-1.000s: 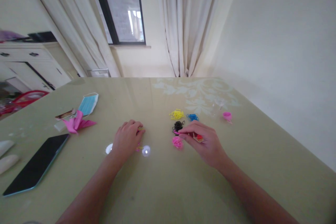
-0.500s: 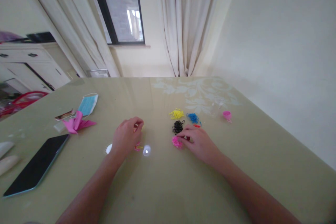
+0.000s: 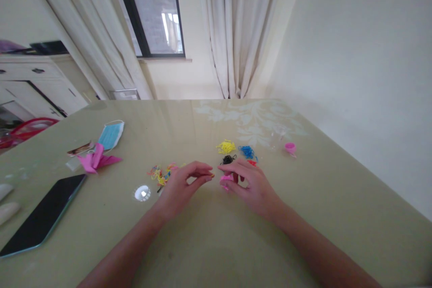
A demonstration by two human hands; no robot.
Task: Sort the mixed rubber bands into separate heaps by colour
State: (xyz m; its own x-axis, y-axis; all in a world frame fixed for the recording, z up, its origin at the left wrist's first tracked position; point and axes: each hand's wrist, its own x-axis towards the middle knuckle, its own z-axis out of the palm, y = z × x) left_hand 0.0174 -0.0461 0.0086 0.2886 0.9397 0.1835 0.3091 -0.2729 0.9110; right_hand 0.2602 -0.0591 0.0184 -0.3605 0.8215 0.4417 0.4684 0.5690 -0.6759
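Small piles of tiny rubber bands lie on the green table: yellow (image 3: 226, 146), blue (image 3: 247, 150), black (image 3: 228, 159) and a bit of red (image 3: 252, 162). My right hand (image 3: 248, 182) rests over the pink pile (image 3: 225, 179), thumb and fingers closed on a pink band. My left hand (image 3: 184, 184) has come beside it, thumb and forefinger pinched on something small and orange-yellow at its fingertips. A loose multicoloured chain of bands (image 3: 161, 173) lies just left of my left hand.
A tablet (image 3: 42, 213), a pink paper piece (image 3: 96, 160), a blue face mask (image 3: 110, 134) and a small wrapper lie at the left. A pink cap (image 3: 290, 147) sits at the right. A light reflection (image 3: 142, 193) shines on the table (image 3: 216, 234). Curtains and a window stand behind.
My left hand moved right toward my right hand, uncovering the multicoloured chain. My right hand lifted a pink band from the pink pile toward the left fingertips.
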